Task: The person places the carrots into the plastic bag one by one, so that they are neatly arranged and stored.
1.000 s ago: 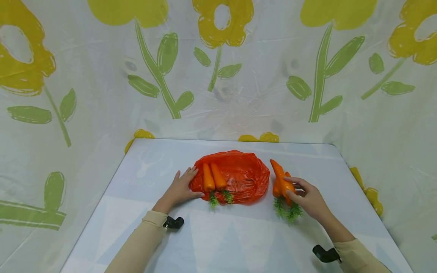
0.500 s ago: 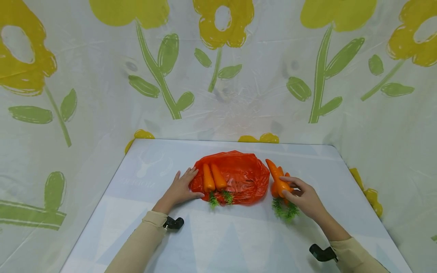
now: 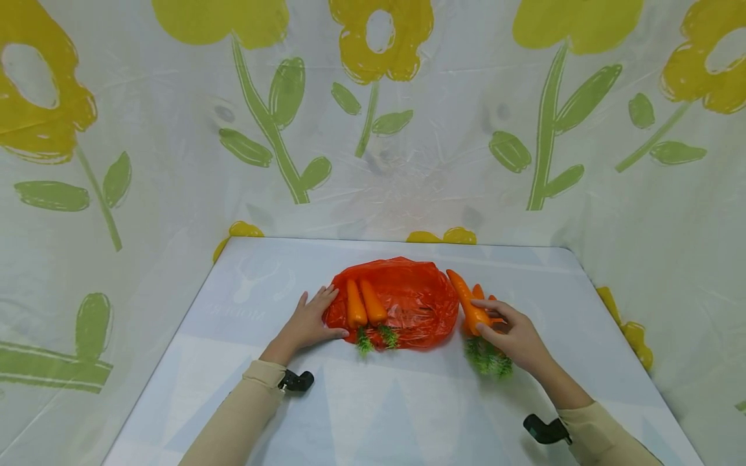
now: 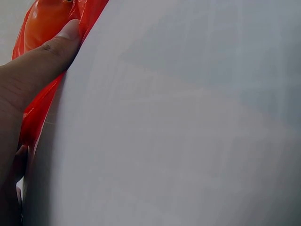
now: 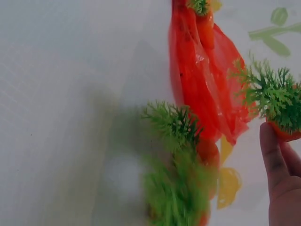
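In the head view a red plastic bag point(image 3: 416, 301) lies spread on the table point(image 3: 373, 408). Two orange toy carrots point(image 3: 373, 303) with green tops lie on its left part. My left hand point(image 3: 305, 323) rests at the bag's left edge, fingers spread, and its thumb point(image 4: 61, 42) lies on the red plastic in the left wrist view. With thumb and fingers my right hand point(image 3: 519, 336) pinches another carrot point(image 3: 464, 299) near its leafy end; its tip is by the bag's right edge. More carrots point(image 5: 207, 157), partly hidden, lie under and beside that hand.
A whitish sheet with printed yellow flowers point(image 3: 384, 45) hangs behind the table and along both sides. The table's back edge runs just beyond the bag. A black wrist camera point(image 3: 296, 380) sits on the left sleeve, another point(image 3: 544, 428) on the right.
My right hand has shifted slightly left, bringing the pinched carrot nearer to the bag and away from the other carrots. The left hand and the bag have stayed in place.
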`<state>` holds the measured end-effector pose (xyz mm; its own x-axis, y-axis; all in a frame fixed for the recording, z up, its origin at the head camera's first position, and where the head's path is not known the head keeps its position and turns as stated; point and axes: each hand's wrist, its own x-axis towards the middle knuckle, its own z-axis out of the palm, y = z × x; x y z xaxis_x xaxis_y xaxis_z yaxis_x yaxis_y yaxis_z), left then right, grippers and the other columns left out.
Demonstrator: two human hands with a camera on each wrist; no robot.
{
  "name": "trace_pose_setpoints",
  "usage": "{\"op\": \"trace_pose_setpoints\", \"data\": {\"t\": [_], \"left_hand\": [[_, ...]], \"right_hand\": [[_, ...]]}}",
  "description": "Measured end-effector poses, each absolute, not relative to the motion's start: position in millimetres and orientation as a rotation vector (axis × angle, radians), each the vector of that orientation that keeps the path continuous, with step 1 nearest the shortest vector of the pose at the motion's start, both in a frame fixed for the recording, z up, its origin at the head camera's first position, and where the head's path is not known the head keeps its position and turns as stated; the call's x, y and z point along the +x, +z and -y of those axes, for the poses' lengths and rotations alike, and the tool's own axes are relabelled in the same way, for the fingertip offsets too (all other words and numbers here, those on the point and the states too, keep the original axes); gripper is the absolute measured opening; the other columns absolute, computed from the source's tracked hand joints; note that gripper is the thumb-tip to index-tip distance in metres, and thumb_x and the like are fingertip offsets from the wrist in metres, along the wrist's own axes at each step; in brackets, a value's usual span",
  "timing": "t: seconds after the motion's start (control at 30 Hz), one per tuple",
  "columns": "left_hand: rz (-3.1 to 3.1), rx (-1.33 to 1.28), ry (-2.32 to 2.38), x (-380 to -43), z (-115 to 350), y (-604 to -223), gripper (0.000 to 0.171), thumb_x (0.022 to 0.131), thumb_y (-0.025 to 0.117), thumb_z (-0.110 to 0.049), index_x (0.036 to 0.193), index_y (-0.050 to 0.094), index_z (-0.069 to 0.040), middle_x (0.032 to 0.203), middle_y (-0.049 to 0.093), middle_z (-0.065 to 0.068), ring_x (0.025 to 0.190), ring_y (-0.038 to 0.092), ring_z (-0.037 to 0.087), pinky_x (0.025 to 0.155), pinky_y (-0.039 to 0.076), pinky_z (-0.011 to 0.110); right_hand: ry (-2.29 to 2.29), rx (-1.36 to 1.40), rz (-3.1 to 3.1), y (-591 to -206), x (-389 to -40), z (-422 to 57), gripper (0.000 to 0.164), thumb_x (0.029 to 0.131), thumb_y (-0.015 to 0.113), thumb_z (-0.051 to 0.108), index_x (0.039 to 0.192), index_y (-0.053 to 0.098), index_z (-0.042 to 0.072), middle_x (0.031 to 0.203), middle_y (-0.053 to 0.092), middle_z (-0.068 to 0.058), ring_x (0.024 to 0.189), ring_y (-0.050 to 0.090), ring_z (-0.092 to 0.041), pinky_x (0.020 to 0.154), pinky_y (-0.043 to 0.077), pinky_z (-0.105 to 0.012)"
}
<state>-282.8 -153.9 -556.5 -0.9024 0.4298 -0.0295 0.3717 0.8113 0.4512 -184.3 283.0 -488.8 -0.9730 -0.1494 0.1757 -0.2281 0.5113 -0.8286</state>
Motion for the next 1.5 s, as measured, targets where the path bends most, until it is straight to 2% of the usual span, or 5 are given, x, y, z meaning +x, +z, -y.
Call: {"op": "trace_pose_setpoints", "data": {"t": [0.4,0.57,0.7,1.07,1.5], "left_hand": [[-2.864,0.636,0.677,-284,154,-558,0.107,0.080,0.078,-0.061,0.160,0.032,-0.007,0.167,0.026,0.011,0.155,0.018,0.032,0.123,-0.001,0.060],[-2.861,0.637,0.684,-284,154,-558,0.107,0.080,0.078,-0.061,0.160,0.032,-0.007,0.167,0.026,0.011,0.155,0.018,0.032,0.123,-0.001,0.060],[-2.862,0.642,0.681,-284,154,-558,0.107,0.080,0.078,-0.062,0.160,0.031,-0.007,0.167,0.025,0.011,0.155,0.018,0.032,0.123,-0.001,0.060],[-2.859,0.641,0.684,-284,154,-557,0.107,0.080,0.078,-0.061,0.160,0.031,-0.006,0.167,0.026,0.011,0.155,0.018,0.033,0.123,-0.001,0.060],[-2.866,0.642,0.684,-285,154,-560,0.108,0.080,0.078,-0.062,0.160,0.031,-0.007,0.167,0.025,0.011,0.155,0.017,0.032,0.123,-0.002,0.060]], "right_hand": [[1.577,0.399,2.589,-494,-189,-273,0.038,0.096,0.071,0.009,0.133,0.064,0.004,0.125,0.064,-0.017,0.102,0.063,-0.018,0.081,0.056,-0.019],[1.571,0.413,2.594,-497,-192,-267,0.039,0.096,0.072,0.012,0.133,0.064,0.006,0.131,0.064,-0.015,0.100,0.065,-0.019,0.083,0.057,-0.020],[1.599,0.401,2.610,-499,-194,-262,0.040,0.096,0.073,0.015,0.134,0.065,0.008,0.127,0.065,-0.015,0.100,0.066,-0.018,0.083,0.057,-0.021],[1.662,0.394,2.624,-505,-199,-246,0.042,0.095,0.074,0.015,0.135,0.064,0.007,0.132,0.061,-0.016,0.113,0.061,-0.033,0.088,0.053,-0.017],[1.634,0.305,2.732,-513,-208,-227,0.042,0.095,0.074,0.021,0.135,0.065,0.017,0.126,0.064,-0.008,0.109,0.059,-0.026,0.089,0.053,-0.020]]}}
